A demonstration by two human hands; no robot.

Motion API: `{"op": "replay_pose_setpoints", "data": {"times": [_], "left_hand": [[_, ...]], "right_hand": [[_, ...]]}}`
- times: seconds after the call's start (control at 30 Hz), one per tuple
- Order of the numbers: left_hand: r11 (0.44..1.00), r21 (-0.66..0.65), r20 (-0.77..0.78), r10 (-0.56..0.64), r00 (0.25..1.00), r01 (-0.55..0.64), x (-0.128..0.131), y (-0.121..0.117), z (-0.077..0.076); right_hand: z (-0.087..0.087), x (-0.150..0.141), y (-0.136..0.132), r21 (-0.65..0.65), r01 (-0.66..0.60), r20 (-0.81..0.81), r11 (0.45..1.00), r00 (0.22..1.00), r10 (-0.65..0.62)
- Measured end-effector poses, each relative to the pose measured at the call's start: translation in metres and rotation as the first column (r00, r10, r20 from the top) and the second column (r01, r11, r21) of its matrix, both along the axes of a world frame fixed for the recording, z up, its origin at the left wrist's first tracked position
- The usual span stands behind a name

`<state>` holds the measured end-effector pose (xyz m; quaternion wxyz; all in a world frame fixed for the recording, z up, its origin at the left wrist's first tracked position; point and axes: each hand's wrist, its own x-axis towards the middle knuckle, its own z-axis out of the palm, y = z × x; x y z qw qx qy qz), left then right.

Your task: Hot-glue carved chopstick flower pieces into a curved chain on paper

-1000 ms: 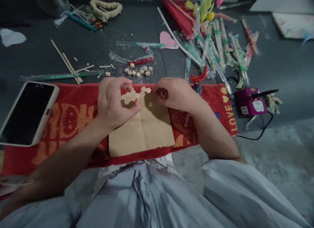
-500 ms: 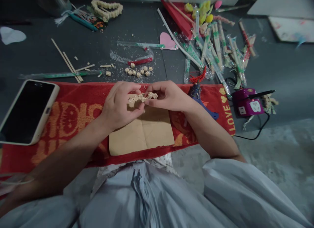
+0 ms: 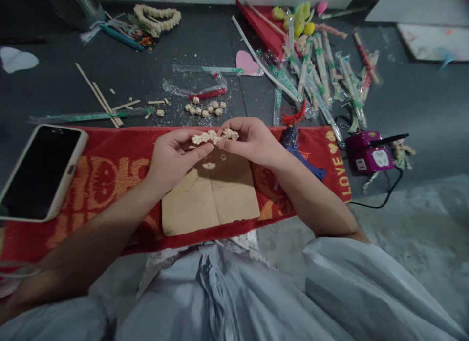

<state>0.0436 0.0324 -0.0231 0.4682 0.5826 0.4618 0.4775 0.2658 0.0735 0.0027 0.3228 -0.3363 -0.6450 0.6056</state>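
Observation:
Over a sheet of tan cardboard [image 3: 208,204], my two hands hold a knobbly strip of small pale wooden pieces [image 3: 206,137], joined in little flower-like clusters. My left hand [image 3: 171,158] pinches its left end between thumb and fingers. Closed on the right part is my right hand [image 3: 252,141], thumb in front and fingers behind, covering some of it. Just beyond the hands, several loose short wooden pieces [image 3: 205,108] lie amid pale crumbs on the dark table.
Beneath the cardboard lies a red towel [image 3: 106,180], with a phone [image 3: 42,170] on its left end. A blue tool like a glue gun [image 3: 293,141] is on the right, near a purple box [image 3: 366,153] with a cord. Wrapped chopsticks [image 3: 322,62] and a pale wooden heart frame [image 3: 157,18] lie farther back.
My left hand has turned and its fingers have shifted along the strip, so more of the strip shows. The right hand keeps its hold, slightly raised.

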Motion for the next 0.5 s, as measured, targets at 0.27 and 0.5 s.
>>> {"op": "replay_pose_setpoints", "data": {"times": [0.27, 0.5], "left_hand": [[0.995, -0.099, 0.156, 0.037, 0.987, -0.022, 0.0062, 0.0002, 0.0046], [0.995, -0.032, 0.117, 0.1, 0.988, -0.097, -0.0029, 0.0043, 0.0021]], "right_hand": [[0.0008, -0.0041, -0.0028, 0.005, -0.02, -0.031, 1.0, 0.999, 0.02], [0.0043, -0.0032, -0.005, -0.066, 0.022, -0.003, 0.998, 1.0, -0.022]]}}
